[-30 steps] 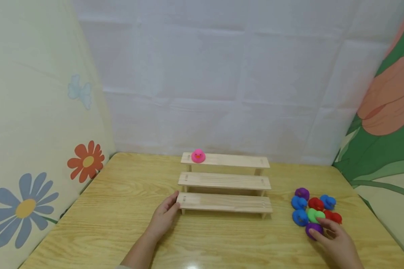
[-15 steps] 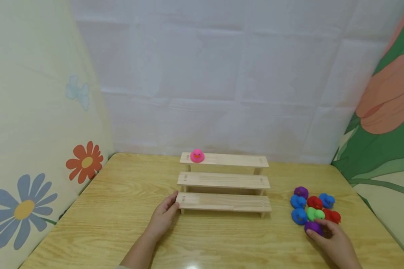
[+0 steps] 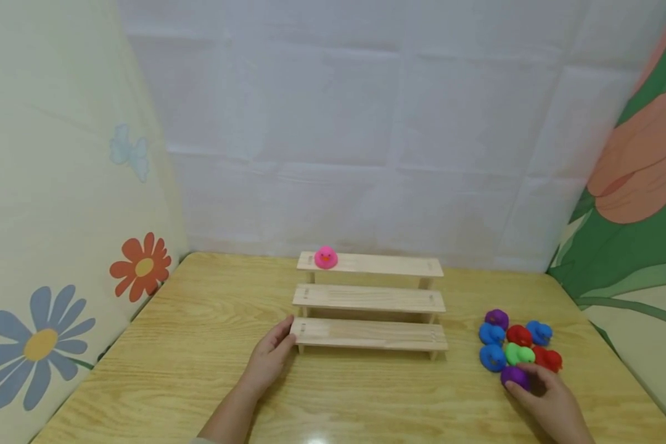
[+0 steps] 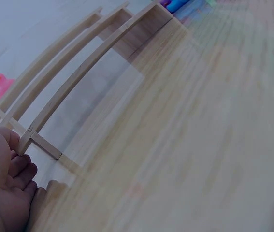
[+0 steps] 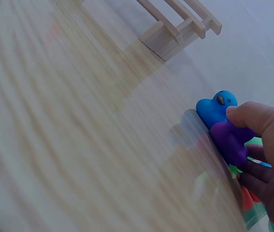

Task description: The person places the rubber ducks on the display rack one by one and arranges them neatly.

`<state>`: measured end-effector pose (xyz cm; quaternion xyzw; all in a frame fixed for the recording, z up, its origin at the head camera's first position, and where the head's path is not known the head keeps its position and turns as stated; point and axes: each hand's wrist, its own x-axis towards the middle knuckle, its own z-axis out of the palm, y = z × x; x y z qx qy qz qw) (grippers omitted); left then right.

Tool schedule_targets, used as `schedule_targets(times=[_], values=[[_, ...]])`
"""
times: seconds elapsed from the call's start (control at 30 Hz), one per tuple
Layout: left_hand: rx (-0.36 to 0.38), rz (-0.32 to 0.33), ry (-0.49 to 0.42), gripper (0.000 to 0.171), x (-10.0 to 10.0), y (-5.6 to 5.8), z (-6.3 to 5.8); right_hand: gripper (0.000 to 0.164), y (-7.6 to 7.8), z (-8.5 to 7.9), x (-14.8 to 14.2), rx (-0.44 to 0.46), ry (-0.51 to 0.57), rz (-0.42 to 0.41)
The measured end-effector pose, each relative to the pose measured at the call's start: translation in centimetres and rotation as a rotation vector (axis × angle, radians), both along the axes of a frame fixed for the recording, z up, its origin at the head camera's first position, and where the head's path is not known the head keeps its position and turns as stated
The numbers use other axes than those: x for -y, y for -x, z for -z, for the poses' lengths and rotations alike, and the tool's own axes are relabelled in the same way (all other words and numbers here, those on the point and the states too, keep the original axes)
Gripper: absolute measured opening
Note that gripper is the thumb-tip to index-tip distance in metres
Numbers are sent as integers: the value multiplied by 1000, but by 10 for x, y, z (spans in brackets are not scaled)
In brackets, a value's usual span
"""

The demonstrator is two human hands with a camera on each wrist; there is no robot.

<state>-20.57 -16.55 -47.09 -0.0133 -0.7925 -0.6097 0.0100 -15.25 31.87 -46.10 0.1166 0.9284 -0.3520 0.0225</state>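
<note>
My left hand point(image 3: 272, 357) holds the left end of the lowest board of a three-tier wooden stand point(image 3: 369, 333). In the left wrist view its thumb and fingers meet at that board's end point(image 4: 26, 137). On the top tier, near the left end, sits a pink rubber duck point(image 3: 325, 259). Off to the right, my right hand point(image 3: 555, 401) pinches a purple rubber duck point(image 3: 513, 377) between thumb and fingers, at the near side of a duck cluster. The right wrist view shows this purple duck point(image 5: 228, 142) low by the tabletop, a blue duck point(image 5: 210, 111) behind it.
Grouped behind the right hand are several more ducks: blue point(image 3: 493, 357), green point(image 3: 518, 354), red point(image 3: 547, 358) and another purple one point(image 3: 496, 318). The wooden-look table point(image 3: 222, 296) is bordered by a white backdrop point(image 3: 333, 123) and flower-printed side panels point(image 3: 78, 203).
The right thumb and fingers have drawn in closer around the purple duck, which has shifted only slightly. The left hand keeps its place on the stand.
</note>
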Motion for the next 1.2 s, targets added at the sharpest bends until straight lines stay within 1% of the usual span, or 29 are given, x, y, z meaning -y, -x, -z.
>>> schedule_targets(times=[0.33, 0.47, 0.73, 0.87, 0.97, 1.1, 1.2], values=[[-1, 8, -10, 48, 0, 0, 0, 80, 1, 0, 1, 13, -8, -8], [-4, 11, -16, 48, 0, 0, 0, 79, 0, 0, 1, 12, -1, -3], [-6, 22, -23, 49, 0, -1, -1, 77, -1, -3, 3, 4, 71, 27], [-1, 26, -33, 49, 0, -1, -1, 74, -3, -7, 6, -24, 108, 41], [-1, 27, -33, 49, 0, -2, -1, 71, -2, -11, 9, -59, 114, 21], [-4, 25, -24, 49, 0, -2, -2, 63, 0, -15, 13, -137, 110, -17], [-4, 21, -18, 49, 0, -2, -2, 58, 2, -18, 17, -190, 105, -25]])
